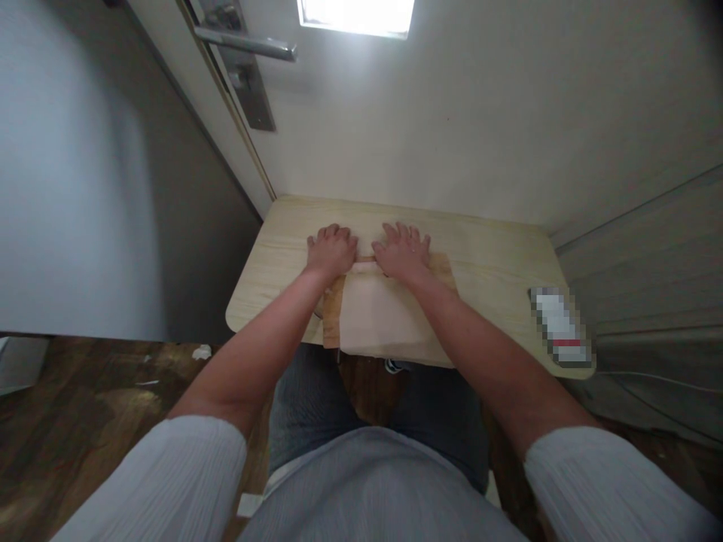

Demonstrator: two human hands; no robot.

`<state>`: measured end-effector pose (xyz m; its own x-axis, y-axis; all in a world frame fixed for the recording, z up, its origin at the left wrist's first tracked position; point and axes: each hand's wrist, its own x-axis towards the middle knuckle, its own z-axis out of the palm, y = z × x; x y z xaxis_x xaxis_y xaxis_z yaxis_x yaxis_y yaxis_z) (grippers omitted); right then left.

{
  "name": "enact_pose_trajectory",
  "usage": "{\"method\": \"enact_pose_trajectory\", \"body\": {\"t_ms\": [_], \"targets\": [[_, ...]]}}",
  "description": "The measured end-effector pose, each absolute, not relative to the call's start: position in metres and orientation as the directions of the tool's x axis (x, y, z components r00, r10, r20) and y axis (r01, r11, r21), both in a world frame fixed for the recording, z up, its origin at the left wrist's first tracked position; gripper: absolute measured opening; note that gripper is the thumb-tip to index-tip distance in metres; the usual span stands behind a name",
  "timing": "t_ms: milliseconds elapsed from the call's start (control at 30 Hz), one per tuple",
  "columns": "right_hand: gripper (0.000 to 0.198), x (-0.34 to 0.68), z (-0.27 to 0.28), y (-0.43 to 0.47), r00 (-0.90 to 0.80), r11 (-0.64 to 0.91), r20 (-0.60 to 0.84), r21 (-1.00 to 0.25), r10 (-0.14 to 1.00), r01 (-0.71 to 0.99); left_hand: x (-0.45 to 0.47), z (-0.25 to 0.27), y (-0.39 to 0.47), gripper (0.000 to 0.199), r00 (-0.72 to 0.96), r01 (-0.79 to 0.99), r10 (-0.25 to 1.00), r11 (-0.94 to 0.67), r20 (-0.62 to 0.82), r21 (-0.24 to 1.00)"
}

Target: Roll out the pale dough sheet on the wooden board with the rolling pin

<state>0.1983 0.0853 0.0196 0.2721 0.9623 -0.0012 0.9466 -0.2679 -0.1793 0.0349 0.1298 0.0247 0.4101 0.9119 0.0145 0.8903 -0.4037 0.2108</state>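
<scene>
Over at the small table point(497, 260), the person leans both hands palm-down on the far edge of a pale sheet point(389, 316), fingers pointing away, toward the door point(480, 128). The right hand's point(402, 252) fingers are spread apart; the left hand's point(333, 252) are slightly parted and bent. The sheet reaches the table's near edge, over brown paper point(332, 316) showing at both sides. That paper runs longest left to right, its left end nearer the person; the sheet's own long axis I can't tell

The scene is dim; a pane point(357, 16) glares white, the floor point(96, 444) lies dark, the phone point(560, 325) is pixelated.
</scene>
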Motion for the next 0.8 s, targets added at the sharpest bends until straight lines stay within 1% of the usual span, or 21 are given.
{"method": "enact_pose_trajectory", "body": {"t_ms": [233,467,667,800], "targets": [[0.059,0.194,0.020,0.072,0.269,-0.259,0.051,-0.154,0.962,0.954,0.034,0.026,0.121,0.047,0.389,0.896,0.920,-0.392,0.057,0.211],[0.054,0.183,0.018,0.040,0.270,-0.244,0.177,-0.154,0.946,0.957,0.027,0.022,0.095,0.047,0.372,0.889,0.915,-0.400,0.159,0.222],[0.056,0.176,0.016,0.006,0.225,-0.193,0.215,-0.161,0.950,0.968,0.021,0.019,0.065,0.047,0.364,0.884,0.902,-0.413,0.232,0.220],[0.057,0.171,0.013,-0.026,0.198,-0.156,0.230,-0.190,0.953,0.969,0.011,0.018,0.040,0.047,0.393,0.860,0.877,-0.457,0.275,0.228]]}}
